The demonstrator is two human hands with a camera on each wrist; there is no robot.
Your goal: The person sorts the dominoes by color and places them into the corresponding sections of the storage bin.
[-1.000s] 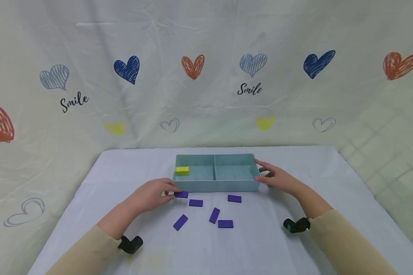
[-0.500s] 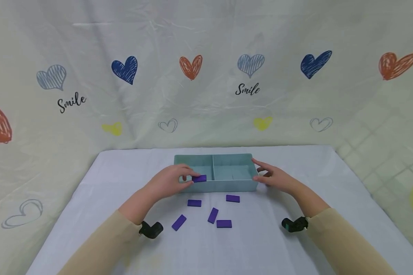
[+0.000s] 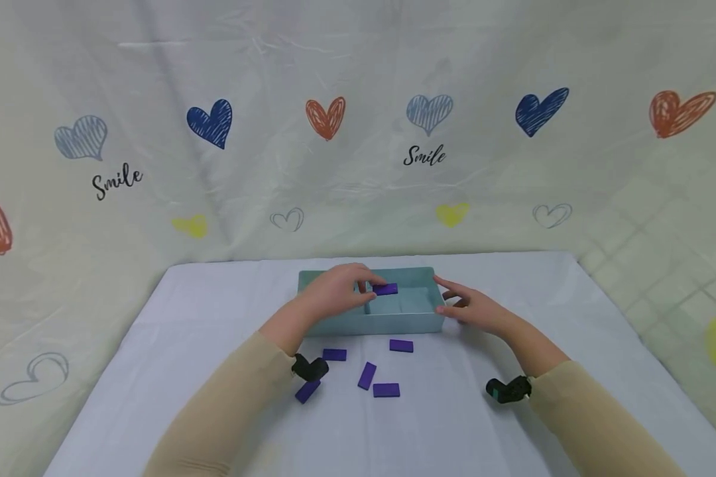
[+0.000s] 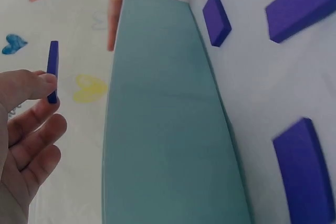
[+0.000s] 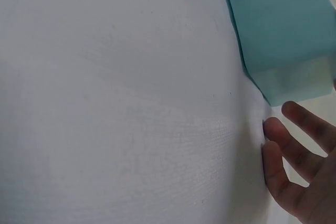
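Observation:
Between the thumb and fingers of my left hand (image 3: 339,291) a flat purple block (image 3: 385,289) (image 4: 53,59) is pinched, held up over the divided pale teal box (image 3: 402,324) (image 4: 163,108). In the head view the block appears over the right compartment, close to the divider. My right hand (image 3: 476,310) is at the box's right end, its fingers spread and its thumb by the front corner. The right wrist view has those fingers (image 5: 310,127) beside the end wall. The left hand and forearm cover most of the left compartment, hiding whatever lies there.
In front of the box several more purple blocks lie scattered on the white cloth (image 3: 453,424), including one at the right (image 3: 401,346) and one nearer the person (image 3: 386,390). Behind the table hangs a white sheet (image 3: 370,179) printed with hearts.
My left hand has lifted a purple block off the cloth by the box's front left corner and carried it right, over the box. My right hand has stayed at the right end.

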